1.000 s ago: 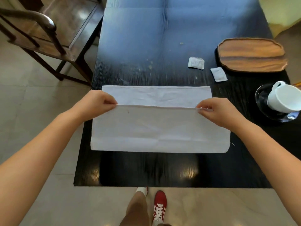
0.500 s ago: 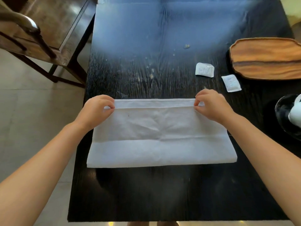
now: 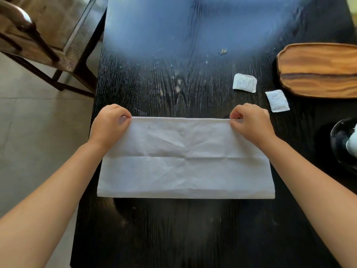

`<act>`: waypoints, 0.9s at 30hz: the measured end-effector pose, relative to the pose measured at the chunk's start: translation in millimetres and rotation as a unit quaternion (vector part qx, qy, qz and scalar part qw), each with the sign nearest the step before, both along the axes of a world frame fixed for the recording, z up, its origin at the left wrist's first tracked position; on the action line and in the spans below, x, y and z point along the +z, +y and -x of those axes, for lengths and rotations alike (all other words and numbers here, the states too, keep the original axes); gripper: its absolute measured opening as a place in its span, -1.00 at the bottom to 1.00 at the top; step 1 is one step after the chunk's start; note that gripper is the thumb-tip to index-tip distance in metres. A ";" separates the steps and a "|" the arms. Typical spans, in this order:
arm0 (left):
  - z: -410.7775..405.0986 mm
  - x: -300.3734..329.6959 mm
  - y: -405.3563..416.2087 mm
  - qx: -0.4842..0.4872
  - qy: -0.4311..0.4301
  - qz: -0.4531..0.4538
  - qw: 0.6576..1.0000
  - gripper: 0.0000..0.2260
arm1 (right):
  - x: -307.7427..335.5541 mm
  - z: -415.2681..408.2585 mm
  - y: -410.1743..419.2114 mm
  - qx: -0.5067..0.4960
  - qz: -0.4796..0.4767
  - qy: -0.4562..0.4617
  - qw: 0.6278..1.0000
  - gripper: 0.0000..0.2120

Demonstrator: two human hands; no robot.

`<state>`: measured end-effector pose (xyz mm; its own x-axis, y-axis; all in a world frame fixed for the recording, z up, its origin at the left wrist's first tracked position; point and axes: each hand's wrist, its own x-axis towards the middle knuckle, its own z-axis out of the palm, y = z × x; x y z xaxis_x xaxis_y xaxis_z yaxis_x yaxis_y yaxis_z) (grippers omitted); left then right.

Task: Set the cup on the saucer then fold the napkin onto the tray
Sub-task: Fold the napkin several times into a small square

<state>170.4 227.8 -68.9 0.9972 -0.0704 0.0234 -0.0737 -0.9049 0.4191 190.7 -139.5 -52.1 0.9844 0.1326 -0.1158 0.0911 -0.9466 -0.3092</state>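
A white cloth napkin [image 3: 183,161] lies folded in half on the black table [image 3: 183,238], its two long edges aligned at the far side. My left hand [image 3: 110,124] pinches its far left corner. My right hand [image 3: 251,122] pinches the far right corner. The wooden tray [image 3: 318,70] rests at the right, farther away and bare. At the right edge a white cup [image 3: 352,144] stands on the dark glass saucer [image 3: 340,140], both cut off by the frame.
Two small white packets [image 3: 244,82] [image 3: 277,100] lie between the napkin and the tray. A wooden chair [image 3: 44,35] stands off the table's far left corner. Tiled floor runs along the left.
Both hands carried the napkin's near edge away from me and laid it on the far edge, closing the fold in half. The camera tilted down and left, pushing the cup nearly out of frame.
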 end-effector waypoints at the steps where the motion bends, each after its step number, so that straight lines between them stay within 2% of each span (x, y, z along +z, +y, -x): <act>1: -0.1 -0.7 0.1 0.003 -0.002 -0.001 1.000 -0.94 | -0.7 0.1 -0.3 0.002 -0.002 -0.003 1.000 -0.97; 8: 10.5 -4.7 -1.8 0.018 -0.010 0.016 1.000 -0.94 | -4.8 13.9 -3.7 0.035 0.004 -0.041 0.999 -0.96; 15: 65.1 -8.4 -1.5 -0.038 -0.036 0.001 0.999 -0.97 | -6.1 64.9 -15.9 0.071 0.025 -0.046 0.996 -0.91; 18: 73.7 -12.8 -10.3 -0.003 -0.060 -0.008 0.998 -0.82 | -7.0 77.5 -11.1 0.025 0.026 -0.079 0.996 -0.94; 20: 79.2 -13.6 -33.7 0.018 -0.064 -0.014 0.998 -0.65 | -8.4 87.6 3.1 -0.007 0.027 -0.115 0.993 -0.79; 22: 89.6 -12.3 -73.2 -0.011 -0.040 -0.021 0.999 -0.54 | -12.3 102.1 29.5 0.005 0.023 -0.116 0.993 -0.61; 25: 107.0 -21.2 -128.0 -0.087 0.006 -0.060 0.994 -0.51 | -24.5 124.7 71.6 0.047 0.023 -0.062 0.997 -0.51; 27: 111.8 -31.5 -141.4 -0.105 0.032 -0.096 0.989 -0.51 | -35.1 134.1 85.3 0.060 0.035 -0.031 0.997 -0.50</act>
<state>58.6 86.4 -100.4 0.9590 -0.2740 -0.0724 -0.2484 -0.9356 0.2510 56.6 -54.2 -87.2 0.9673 0.2443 -0.0680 0.2227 -0.9467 -0.2329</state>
